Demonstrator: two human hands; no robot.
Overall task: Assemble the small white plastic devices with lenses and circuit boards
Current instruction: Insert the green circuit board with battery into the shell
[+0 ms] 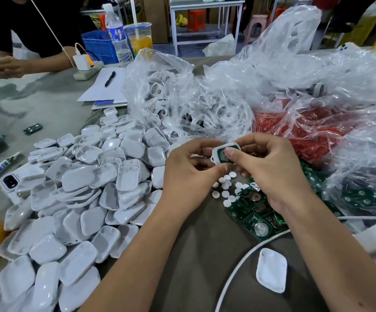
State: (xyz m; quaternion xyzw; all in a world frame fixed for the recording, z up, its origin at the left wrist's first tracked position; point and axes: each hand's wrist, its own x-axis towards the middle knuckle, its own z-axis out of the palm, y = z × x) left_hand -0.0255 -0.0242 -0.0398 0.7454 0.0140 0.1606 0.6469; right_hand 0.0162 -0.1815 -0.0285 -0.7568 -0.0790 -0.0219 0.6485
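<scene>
Both the left hand (189, 163) and right hand (265, 167) pinch a white shell (216, 152) above the loose circuit boards (254, 212); uneven thumb pressure could seat its board crooked or pop it out

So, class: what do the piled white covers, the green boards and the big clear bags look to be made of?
White covers: probably moulded plastic, glossy, showing highlights. Green boards: likely laminate circuit board with shiny metal discs. Clear bags: thin plastic film, crinkled and see-through.
</scene>
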